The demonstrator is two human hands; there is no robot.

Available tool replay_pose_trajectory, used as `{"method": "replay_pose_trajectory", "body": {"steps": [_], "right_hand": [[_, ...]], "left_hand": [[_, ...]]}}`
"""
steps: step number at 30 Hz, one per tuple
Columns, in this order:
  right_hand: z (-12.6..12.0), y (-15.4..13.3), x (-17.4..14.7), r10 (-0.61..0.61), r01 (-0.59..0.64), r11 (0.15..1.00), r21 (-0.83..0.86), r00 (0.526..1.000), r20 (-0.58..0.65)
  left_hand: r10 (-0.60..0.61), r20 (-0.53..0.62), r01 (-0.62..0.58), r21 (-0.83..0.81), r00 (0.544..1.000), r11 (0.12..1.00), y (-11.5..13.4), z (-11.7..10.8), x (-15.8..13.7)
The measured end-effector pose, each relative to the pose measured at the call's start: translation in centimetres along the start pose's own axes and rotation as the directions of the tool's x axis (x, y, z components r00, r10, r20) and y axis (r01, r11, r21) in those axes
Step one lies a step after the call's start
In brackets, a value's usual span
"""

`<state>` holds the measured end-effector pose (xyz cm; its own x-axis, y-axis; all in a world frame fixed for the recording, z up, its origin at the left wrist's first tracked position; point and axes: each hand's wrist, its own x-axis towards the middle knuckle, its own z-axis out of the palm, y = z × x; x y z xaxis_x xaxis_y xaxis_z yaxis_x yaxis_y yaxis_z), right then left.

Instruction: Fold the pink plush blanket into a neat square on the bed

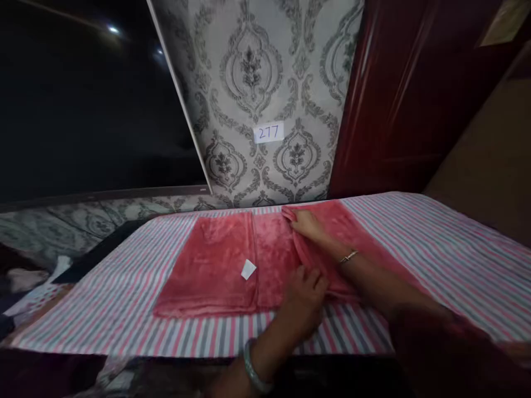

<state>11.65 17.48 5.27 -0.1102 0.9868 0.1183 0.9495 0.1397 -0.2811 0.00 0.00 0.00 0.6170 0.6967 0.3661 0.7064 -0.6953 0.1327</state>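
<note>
Two hands: both are on the coral-red plush blanket (219,243), to the right of the white tag (248,269).
Blanket's place: it lies on the striped sheet (415,237), reaching out to both sides of the white tag, its long axis running left to right across the person's view.
Free edge of the right flap (305,251): it runs from far to near, right of the white tag and crosswise to that long axis; it lies directly at the fingers of both hands.
Right hand (309,225): beyond the white tag and to its right, nearer the flap's far corner; thumb and fingers pinch the turned-up edge.
Left hand (305,293): right of the white tag and closer to the person, at the near part of the same edge; fingers curled and close together, though I cannot tell whether they grip the cloth.
Left panel (199,265): folded flat in layers beneath the white tag, with a fairly straight inner edge and rounded, soft near folds.
Middle strip (271,243): paler pink, mottled nap, just right of the white tag, between panel and flap.
Wrists: a green, smooth-looking bangle (251,367) on the left, a thin metallic bracelet (348,257) on the right.
White tag's form: small, flat, four-sided, set askew.
</note>
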Motion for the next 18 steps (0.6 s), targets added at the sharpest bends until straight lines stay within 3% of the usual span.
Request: {"method": "replay_pose_trajectory", "body": {"steps": [2,5,9,11,15,18], "right_hand": [[1.3,-0.5,-0.1,-0.004,0.005,1.000,-0.004,0.999,0.049],[1.8,-0.5,0.0,-0.021,0.020,1.000,0.003,0.998,0.066],[0.5,1.0,0.7,-0.041,0.041,0.999,0.015,0.998,-0.038],[0.6,2.0,0.9,-0.058,0.057,0.998,-0.014,0.994,-0.095],[4.0,3.5,0.2,-0.143,0.140,0.978,-0.152,0.990,-0.009],[6.2,4.1,-0.4,-0.163,0.166,0.966,-0.198,0.986,0.027]], "left_hand": [[-0.025,0.118,0.021,0.034,0.993,0.999,-0.4,0.4,-0.6],[-0.024,0.193,0.025,0.000,0.981,1.000,-0.6,-0.4,-1.3],[-0.040,0.123,0.055,-0.122,0.992,0.991,-0.5,-2.8,-1.5],[-0.040,0.085,0.050,-0.119,0.996,0.992,-0.4,-2.9,-1.3],[0.043,0.159,-0.032,-0.073,0.986,0.997,-0.6,0.5,-1.6],[0.024,0.182,-0.018,-0.036,0.983,0.999,-0.6,3.1,-2.4]]}}
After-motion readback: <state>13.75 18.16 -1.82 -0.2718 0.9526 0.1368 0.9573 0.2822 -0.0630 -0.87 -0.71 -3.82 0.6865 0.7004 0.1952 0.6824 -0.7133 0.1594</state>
